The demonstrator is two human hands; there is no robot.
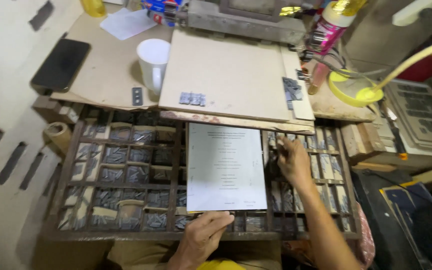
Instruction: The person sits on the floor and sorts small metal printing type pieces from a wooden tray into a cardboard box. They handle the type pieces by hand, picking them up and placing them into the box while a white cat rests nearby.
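Pinning the printed sheet (226,167) with my left hand (203,235), I keep it flat across the middle of the wooden type case (71,150); thumb and fingers press its near edge, holding nothing else. The sheet lies on top of the compartments, so it stays readable while I work beside it. My right hand (292,161) reaches into the compartments just right of the sheet, fingers bent and drawn narrow over the small metal sorts (283,197); whether a piece is already pinched I cannot tell, as the fingertips are turned away from the camera.

Beyond the case, a flat board (226,75) rests on the bench, overlapping the case's far rim. A short row of set type (192,98) sits on its near edge and a second cluster of pieces (292,91) lies at its right side, both within reach of the case. A white mug (153,62) stands at the board's left, a dark phone (61,64) farther left. A pink spray can (328,32) and a yellow dish (351,90) sit far right, apart from the working area.
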